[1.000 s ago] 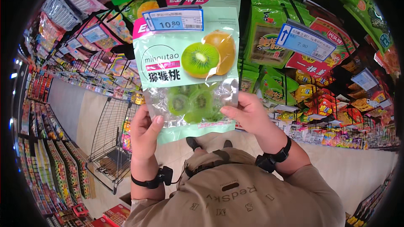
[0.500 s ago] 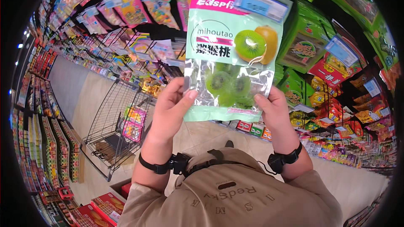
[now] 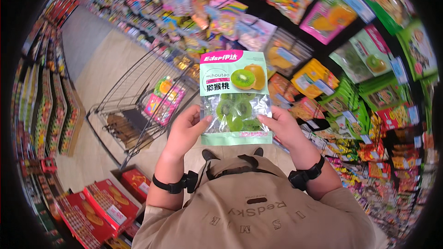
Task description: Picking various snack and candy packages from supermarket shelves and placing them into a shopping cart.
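A pale green bag of dried kiwi slices [image 3: 235,99] is held upright in front of me, with a pink top corner and a clear window over the green slices. My left hand [image 3: 189,127] grips its lower left edge, thumb on the front. On the lower right edge, my right hand [image 3: 279,124] pinches the bag the same way. The fingers behind the bag are hidden. To the left stands a wire shopping cart [image 3: 134,106] holding a colourful pink and green package [image 3: 165,101].
Hanging snack bags [image 3: 355,97] fill the racks on the right, among them a similar kiwi bag [image 3: 364,55]. Stacked red boxes [image 3: 99,210] sit at the lower left. Farther left are curved shelves of packaged goods [image 3: 50,115]. Pale floor [image 3: 80,166] lies around the cart.
The kiwi bag has come down and closer to my body, away from the rack, with both hands still on it. My view has turned toward the left, and the cart's package shows more fully.
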Demonstrator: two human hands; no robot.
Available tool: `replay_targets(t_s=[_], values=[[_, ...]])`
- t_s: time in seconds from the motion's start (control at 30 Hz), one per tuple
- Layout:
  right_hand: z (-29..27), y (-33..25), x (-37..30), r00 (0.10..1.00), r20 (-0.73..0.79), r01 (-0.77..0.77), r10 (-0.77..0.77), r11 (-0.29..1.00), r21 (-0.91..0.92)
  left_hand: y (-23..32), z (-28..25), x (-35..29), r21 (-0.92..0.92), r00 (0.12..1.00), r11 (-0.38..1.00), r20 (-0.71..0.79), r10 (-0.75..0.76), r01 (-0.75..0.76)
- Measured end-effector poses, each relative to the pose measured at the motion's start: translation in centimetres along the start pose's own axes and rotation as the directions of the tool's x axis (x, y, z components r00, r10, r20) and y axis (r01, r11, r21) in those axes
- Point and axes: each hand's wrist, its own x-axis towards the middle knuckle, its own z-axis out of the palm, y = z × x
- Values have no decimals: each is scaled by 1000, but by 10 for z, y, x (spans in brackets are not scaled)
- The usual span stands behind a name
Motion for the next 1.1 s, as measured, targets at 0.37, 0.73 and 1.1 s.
replay_targets(t_s=[0.37, 0.73, 1.1], values=[[170, 25, 96, 910, 301, -279, 286, 958, -68, -44, -165, -110, 230, 947, 961, -312, -75, 152], [229, 68, 197, 743, 411, -376, 529, 837, -397, -52, -232, -133, 193, 866, 905, -419, -273, 378], [271, 81, 374, 633, 537, -469, 558, 828, -308, -65, -323, -19, 41, 798, 901, -483, -360, 431]])
